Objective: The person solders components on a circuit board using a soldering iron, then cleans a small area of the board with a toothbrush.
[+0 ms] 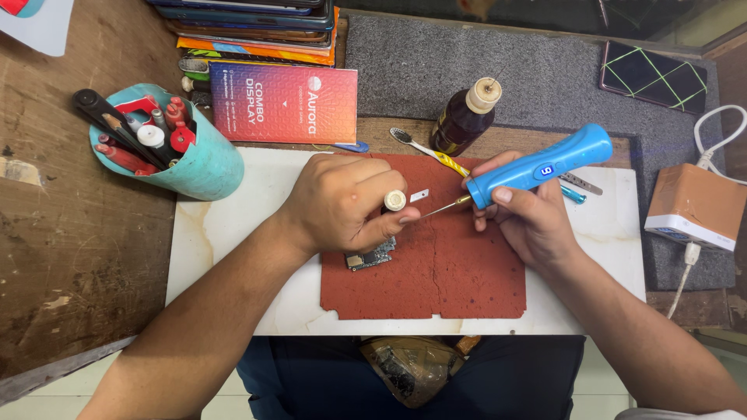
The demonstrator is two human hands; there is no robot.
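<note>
Right hand (529, 218) grips the blue plastic soldering iron (538, 166), its long axis pointing left toward the small green circuit board (372, 257) pinned under the closed left hand (342, 204).

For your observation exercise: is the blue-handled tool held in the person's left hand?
No, the blue-handled tool is gripped by the right hand, while the left hand rests on the small circuit board.

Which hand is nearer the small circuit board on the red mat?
Left. The left hand rests right over the circuit board, partly covering it. The right hand holds the blue tool farther off to the board's right.
</note>
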